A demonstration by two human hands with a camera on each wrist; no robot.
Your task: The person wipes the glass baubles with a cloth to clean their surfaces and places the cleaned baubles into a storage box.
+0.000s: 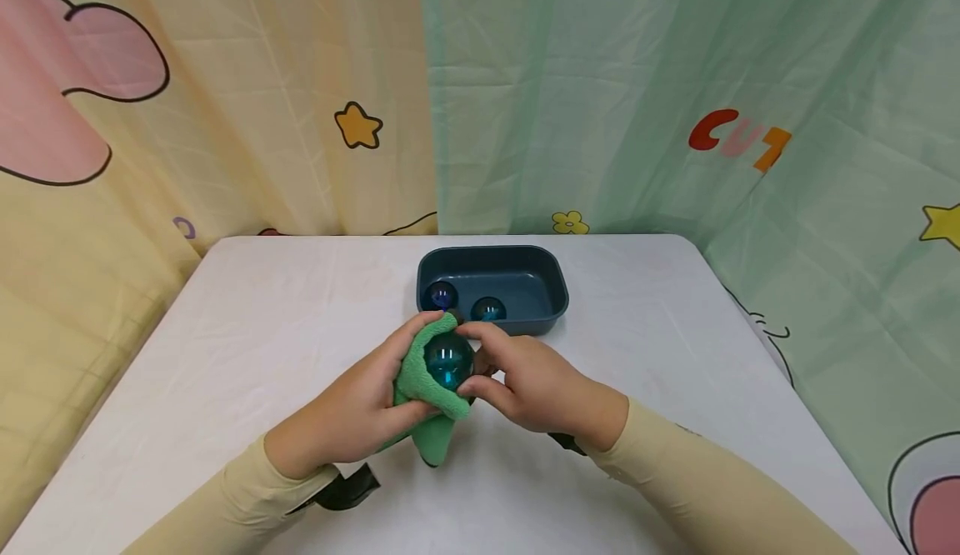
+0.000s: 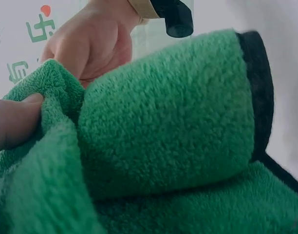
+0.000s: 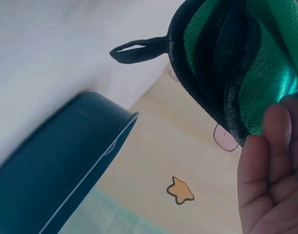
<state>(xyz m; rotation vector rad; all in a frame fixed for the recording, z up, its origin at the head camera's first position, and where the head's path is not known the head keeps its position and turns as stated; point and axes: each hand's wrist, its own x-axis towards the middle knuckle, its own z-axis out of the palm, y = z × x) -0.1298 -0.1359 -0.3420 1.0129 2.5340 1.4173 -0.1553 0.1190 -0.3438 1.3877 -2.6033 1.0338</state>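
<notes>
A shiny teal ball (image 1: 448, 361), see-through like glass, sits in a fold of green towel (image 1: 433, 440) above the table. My left hand (image 1: 348, 413) grips the towel round the ball's left side, its thumb over the front edge. From the right, my right hand (image 1: 536, 380) pinches the ball between thumb and fingers. The left wrist view is mostly fluffy green towel (image 2: 163, 117) with a dark border. In the right wrist view the fingers of my right hand (image 3: 275, 180) touch the towel (image 3: 268, 73) near the ball's glint; a dark hanging loop sticks out from it.
Just beyond my hands stands a dark blue tray (image 1: 558, 297). In it lie a dark blue ball (image 1: 440, 295) and a teal ball (image 1: 489, 309), on the left and middle. A white-covered table (image 1: 300, 305) lies underneath, with patterned curtains (image 1: 570, 80) behind.
</notes>
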